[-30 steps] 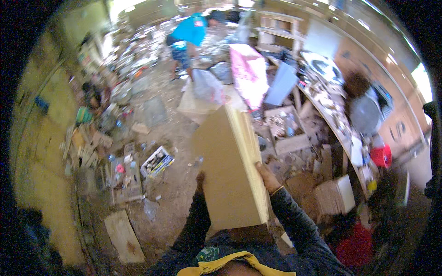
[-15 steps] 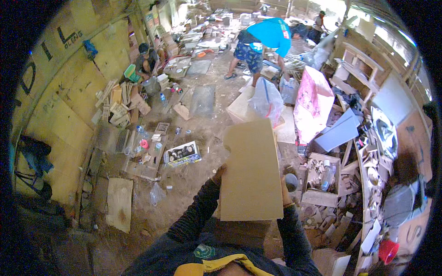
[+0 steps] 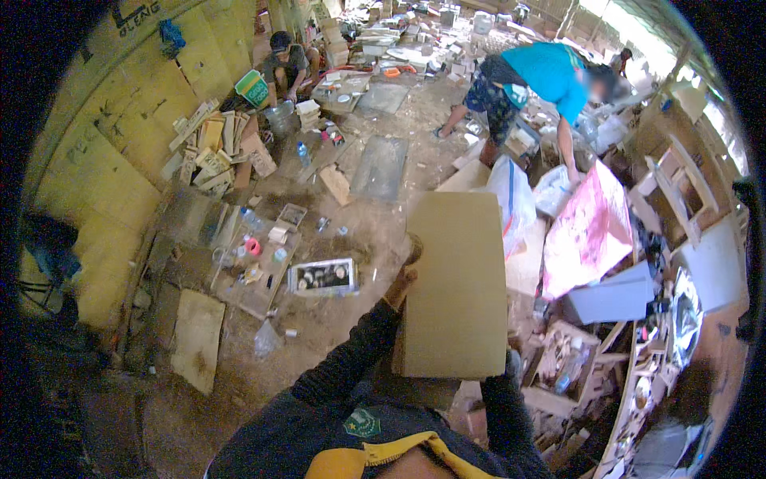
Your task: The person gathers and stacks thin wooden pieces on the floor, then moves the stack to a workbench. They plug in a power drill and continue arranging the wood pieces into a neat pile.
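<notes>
Some floor space [image 3: 384, 231] by boards' [image 3: 456, 287] left edge

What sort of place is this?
It looks like a rough workshop or shed, perhaps for woodwork. A pile of wood pieces lies by the yellow wall, a wooden box of scraps sits on the right, and the brown floor is strewn with odds and ends.

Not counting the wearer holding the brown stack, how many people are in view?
3: a bending person in turquoise beside the pink sack, a crouching person by the green container at upper left, and a distant person at upper right. Others may be hidden.
</notes>
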`<state>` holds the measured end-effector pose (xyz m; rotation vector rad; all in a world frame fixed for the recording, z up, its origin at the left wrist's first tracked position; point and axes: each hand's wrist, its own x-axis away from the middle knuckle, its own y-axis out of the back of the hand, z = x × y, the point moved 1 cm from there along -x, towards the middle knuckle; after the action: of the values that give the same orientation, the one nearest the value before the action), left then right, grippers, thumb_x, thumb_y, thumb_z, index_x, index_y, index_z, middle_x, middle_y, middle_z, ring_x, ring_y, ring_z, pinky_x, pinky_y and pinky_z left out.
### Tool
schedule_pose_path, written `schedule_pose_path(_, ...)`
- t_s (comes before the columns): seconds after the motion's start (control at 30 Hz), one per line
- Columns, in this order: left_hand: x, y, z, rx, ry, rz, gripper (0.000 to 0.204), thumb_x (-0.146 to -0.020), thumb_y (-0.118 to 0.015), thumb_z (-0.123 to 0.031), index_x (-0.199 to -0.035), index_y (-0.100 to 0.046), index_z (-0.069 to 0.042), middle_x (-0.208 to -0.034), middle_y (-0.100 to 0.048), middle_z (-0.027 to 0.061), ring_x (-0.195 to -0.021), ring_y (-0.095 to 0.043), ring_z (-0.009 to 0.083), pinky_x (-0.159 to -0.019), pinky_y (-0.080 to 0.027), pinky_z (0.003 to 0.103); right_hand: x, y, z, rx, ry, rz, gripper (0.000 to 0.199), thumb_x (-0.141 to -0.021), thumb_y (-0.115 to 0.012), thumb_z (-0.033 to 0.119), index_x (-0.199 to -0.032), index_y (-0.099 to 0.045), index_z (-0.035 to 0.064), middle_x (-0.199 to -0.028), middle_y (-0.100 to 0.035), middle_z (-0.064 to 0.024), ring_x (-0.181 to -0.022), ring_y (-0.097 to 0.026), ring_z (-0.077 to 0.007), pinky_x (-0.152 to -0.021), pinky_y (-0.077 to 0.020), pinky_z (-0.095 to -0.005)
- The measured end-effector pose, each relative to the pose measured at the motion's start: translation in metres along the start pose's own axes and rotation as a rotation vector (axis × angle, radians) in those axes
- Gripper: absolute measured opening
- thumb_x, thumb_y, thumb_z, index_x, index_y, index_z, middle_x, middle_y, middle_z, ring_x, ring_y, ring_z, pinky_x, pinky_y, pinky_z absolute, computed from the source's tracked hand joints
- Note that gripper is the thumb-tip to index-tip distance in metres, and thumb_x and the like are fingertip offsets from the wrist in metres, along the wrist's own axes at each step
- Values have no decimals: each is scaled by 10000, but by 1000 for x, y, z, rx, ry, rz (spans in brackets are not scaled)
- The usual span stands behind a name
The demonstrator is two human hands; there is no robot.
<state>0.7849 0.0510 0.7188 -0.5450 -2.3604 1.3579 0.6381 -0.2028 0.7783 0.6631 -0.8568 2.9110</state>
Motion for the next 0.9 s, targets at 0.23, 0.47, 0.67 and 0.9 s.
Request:
schedule_pose_path(0.23,-153,23,-92,24,89,55,839,-923,-608,-620,-1505,-393,-56,-1431,-537,162,-1264,-574,295,-1032,-514,469,-148,-1,78,107,140,-58,629,-1005,-507,579,-1370,-558,69,-1248,-647,-84,-1071,-640,-194,-869,-569,-374)
schedule_pose_path(0.47,-267,27,-197,-14,109,156,869,-920,-594,-647,-1525,-366,-66,-1454,-516,168,-1283,-562,297,-1048,-503,474,-329,-71,130,-26,263,-53,572,-979,-571,531,-1315,-579,67,-1196,-643,-68,-1036,-630,-192,-853,-562,-368)
schedule_pose_path(0.67,-393,68,-299,-136,-179,-81,621,-991,-512,-501,-1394,-536,-29,-1297,-640,183,-1123,-647,362,-971,-543,499,-491,-157,212,-195,0,111,591,-945,-607,525,-1328,-580,76,-1255,-653,-114,-1061,-624,-276,-966,-524,-432)
schedule_pose_path(0.9,-536,142,-410,-119,-172,-247,693,-965,-529,-551,-1418,-505,-29,-1324,-623,186,-1149,-637,356,-983,-537,490,-752,-175,250,19,-102,193,698,-954,-574,614,-1370,-563,54,-1175,-663,-111,-995,-667,-204,-843,-568,-369)
